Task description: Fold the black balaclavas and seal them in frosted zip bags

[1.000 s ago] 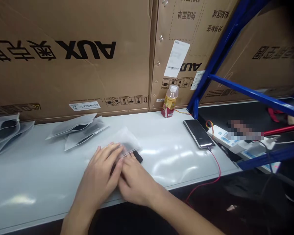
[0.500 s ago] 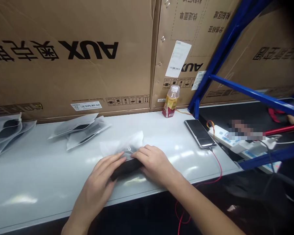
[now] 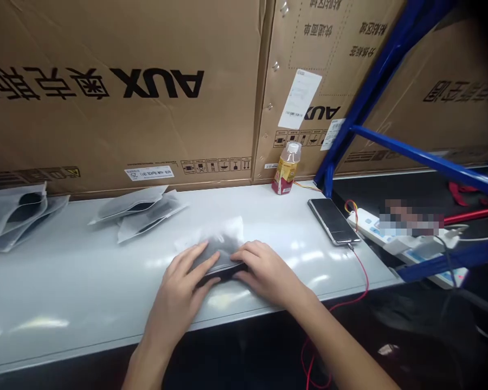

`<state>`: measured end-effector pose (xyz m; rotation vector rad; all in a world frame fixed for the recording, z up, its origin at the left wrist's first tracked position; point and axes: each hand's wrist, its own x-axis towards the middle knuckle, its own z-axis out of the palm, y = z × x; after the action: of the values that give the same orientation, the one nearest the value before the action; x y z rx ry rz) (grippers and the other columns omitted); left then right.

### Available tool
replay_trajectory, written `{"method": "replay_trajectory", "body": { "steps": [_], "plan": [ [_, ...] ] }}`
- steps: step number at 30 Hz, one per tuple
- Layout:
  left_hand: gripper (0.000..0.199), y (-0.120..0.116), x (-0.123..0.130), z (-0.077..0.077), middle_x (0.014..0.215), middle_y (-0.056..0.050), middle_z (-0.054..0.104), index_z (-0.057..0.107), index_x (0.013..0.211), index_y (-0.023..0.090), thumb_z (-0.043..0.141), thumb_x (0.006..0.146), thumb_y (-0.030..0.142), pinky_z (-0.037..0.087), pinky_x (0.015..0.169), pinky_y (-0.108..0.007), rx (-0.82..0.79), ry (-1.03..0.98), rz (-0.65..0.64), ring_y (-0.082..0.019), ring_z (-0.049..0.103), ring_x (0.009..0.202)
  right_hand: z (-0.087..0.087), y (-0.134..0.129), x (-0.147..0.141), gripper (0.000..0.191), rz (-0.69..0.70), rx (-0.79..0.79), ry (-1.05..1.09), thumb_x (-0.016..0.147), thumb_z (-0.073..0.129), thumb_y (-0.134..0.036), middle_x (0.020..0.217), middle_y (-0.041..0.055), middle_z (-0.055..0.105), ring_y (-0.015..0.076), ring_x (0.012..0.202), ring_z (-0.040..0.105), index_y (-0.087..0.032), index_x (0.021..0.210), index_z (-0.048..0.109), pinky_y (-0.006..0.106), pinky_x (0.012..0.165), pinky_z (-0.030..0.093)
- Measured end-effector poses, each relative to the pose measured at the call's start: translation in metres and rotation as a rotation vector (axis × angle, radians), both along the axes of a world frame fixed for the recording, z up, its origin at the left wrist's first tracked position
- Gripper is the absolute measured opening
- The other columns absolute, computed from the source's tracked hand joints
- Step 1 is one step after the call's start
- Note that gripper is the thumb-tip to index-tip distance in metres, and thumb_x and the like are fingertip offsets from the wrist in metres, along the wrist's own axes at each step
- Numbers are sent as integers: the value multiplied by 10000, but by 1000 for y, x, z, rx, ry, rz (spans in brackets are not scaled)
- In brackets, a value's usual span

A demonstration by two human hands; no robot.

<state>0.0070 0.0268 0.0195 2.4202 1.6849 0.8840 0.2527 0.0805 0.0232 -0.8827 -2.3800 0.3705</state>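
A frosted translucent plastic bag [image 3: 222, 244] lies on the table in front of me, a dark item showing through it. At its near-side opening, a black piece [image 3: 228, 272] sticks out slightly; its kind cannot be made out. My left hand [image 3: 181, 284] grips the bag's left side, fingers over the top and thumb at the near edge by the black piece. On the right side, my right hand [image 3: 266, 271] pinches the same edge between fingers and thumb. The fingertips hide part of the opening.
More frosted bags with dark contents lie at the back [image 3: 146, 214] and far left [image 3: 12, 214]. A drink bottle [image 3: 287, 169] and a charging phone [image 3: 333, 221] stand right. Large cartons [image 3: 117, 130] line the back; a blue frame [image 3: 361, 97] and power strips [image 3: 370, 227] are beyond.
The black piece has gone further into the bag, and less of it shows now. My left hand's fingers have spread over the bag. The view has shifted slightly.
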Motion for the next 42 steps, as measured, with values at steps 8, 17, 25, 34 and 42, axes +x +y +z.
{"method": "replay_trajectory", "body": {
  "steps": [8, 17, 25, 34, 42],
  "plan": [
    [416, -6, 8, 5, 1239, -78, 542, 670, 1383, 398, 676, 974, 475, 572, 992, -468, -6, -74, 124, -298, 571, 1183, -6, 0, -2, 129, -95, 12, 27, 967, 593, -99, 974, 59, 641, 240, 898, 585, -213, 1022, 614, 365, 784, 493],
    [502, -5, -2, -6, 940, -40, 512, 731, 1243, 257, 373, 944, 69, 549, 732, -314, -17, -119, 63, -183, 594, 816, -9, 4, 7, 333, -97, -79, 28, 846, 527, 47, 993, 45, 636, 237, 957, 602, -217, 1037, 595, 354, 812, 522],
    [307, 4, 9, 44, 1253, -74, 675, 754, 1181, 303, 549, 1013, 459, 564, 973, -425, -120, 62, -62, -281, 646, 1163, 12, -1, 21, 427, -39, -154, 77, 851, 615, -74, 1250, 73, 681, 257, 1203, 619, -242, 1244, 630, 438, 1043, 535],
    [610, 44, 40, -9, 1704, -162, 369, 293, 1671, 134, 264, 1077, 273, 318, 1273, -598, -191, 158, 38, -338, 299, 1601, 4, 15, -46, 548, -103, -200, 6, 1115, 368, -306, 1694, 136, 391, 302, 1599, 300, -135, 1636, 377, 547, 1289, 330],
    [630, 33, 34, -23, 1737, -117, 317, 192, 1703, 210, 276, 1085, 302, 246, 1303, -589, -206, 173, 61, -313, 251, 1622, -19, 10, -46, 602, -158, -289, -63, 1135, 300, -354, 1759, 85, 216, 281, 1638, 168, -177, 1701, 196, 551, 1323, 230]
  ]
}}
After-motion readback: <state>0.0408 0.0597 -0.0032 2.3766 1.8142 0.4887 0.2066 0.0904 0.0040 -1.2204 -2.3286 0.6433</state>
